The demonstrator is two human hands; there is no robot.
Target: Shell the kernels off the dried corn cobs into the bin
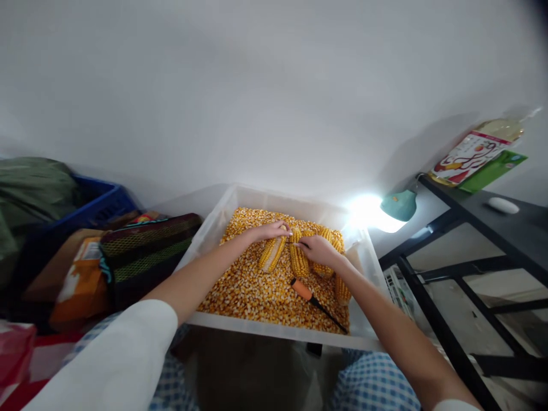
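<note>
A clear plastic bin (274, 330) in front of me is filled with loose yellow corn kernels (250, 288). Several whole corn cobs lie on top at the far side. My left hand (269, 230) rests on the top end of one cob (271, 253), its fingers curled over it. My right hand (317, 249) touches the top of a neighbouring cob (298, 261). More cobs (341, 288) lie along the right wall. An orange-handled screwdriver (314, 301) lies on the kernels near my right wrist.
A lit teal lamp (399, 205) shines beyond the bin's far right corner. A black metal rack (475, 251) with packets (473, 157) stands on the right. At left are a dark mesh bag (143, 254), an orange packet (81, 285) and a blue crate (96, 208).
</note>
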